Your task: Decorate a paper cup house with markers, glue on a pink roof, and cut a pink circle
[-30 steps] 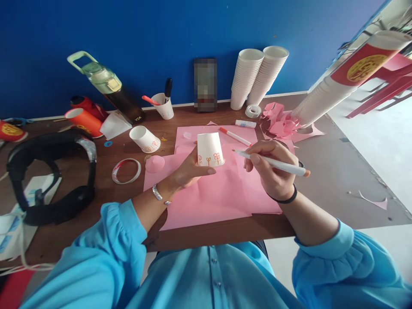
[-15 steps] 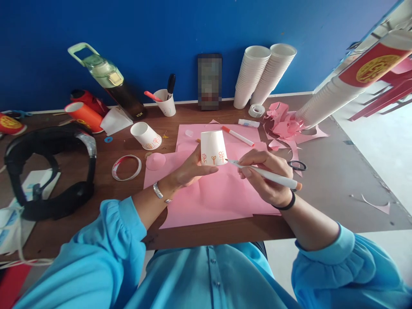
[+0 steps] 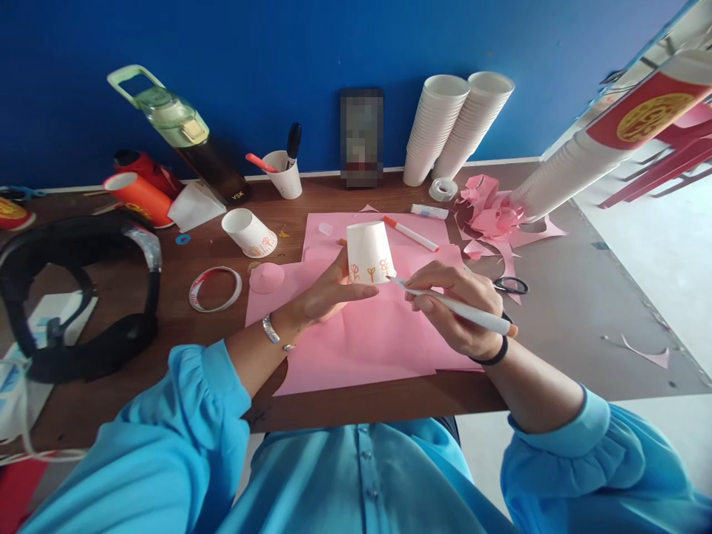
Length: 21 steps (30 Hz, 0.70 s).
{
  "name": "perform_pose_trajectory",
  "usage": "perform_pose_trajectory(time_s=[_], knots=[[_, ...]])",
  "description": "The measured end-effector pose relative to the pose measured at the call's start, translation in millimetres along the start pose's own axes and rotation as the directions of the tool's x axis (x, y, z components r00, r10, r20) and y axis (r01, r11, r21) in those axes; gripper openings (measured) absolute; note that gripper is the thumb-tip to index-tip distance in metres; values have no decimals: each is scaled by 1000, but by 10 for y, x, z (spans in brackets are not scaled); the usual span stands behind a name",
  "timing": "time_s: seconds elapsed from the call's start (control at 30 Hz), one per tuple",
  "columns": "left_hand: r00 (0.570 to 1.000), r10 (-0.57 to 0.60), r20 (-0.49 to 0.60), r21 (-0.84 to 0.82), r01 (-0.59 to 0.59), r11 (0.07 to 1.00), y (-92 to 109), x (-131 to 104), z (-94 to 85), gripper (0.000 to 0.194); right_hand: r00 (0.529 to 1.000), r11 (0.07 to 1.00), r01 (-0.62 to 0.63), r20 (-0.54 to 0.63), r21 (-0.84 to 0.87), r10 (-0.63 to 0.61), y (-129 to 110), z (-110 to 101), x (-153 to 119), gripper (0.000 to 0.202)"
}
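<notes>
1 marker (image 3: 472, 312) at 1 handheld cup (image 3: 368, 248)

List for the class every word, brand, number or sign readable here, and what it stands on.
"VSK": on the tall bottle.
Too blurred: yellow emblem on the leaning cup stack.
Too blurred: yellow marks on orange cup and red cup.
Too blurred: blue print on flat white item.
Too small: label on white tube.
Pixelated: phone.
The held cup shows drawn flowers, no words.
</notes>
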<state>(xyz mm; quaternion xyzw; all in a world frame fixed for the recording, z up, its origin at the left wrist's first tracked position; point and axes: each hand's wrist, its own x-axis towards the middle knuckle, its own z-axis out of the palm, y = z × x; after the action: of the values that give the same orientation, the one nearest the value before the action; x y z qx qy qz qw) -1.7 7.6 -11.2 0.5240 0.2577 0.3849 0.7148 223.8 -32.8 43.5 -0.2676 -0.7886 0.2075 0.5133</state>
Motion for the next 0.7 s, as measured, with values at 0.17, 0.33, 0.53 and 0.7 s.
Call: perform_pose_trajectory(time_s=[0.17,0.33,0.53,0.7], knots=[[1000,-1,0,-3,1,1000,15,-2,13,68,999,998,26,-33,-63,-28,6,-11,-4,17],[1000,-10,20,-7,10,1000,29,-10,26,64,998,992,44,-27,-121,-48,-23,-25,28,14],[1000,-28,-4,-11,28,1000,-3,-12,7,70,1000,988,21,-20,-154,-24,-50,-25,22,10],[999,-53,2,-23,53,998,2,-14,8,75,1000,983,4,-7,-183,-5,-49,-20,15,6]])
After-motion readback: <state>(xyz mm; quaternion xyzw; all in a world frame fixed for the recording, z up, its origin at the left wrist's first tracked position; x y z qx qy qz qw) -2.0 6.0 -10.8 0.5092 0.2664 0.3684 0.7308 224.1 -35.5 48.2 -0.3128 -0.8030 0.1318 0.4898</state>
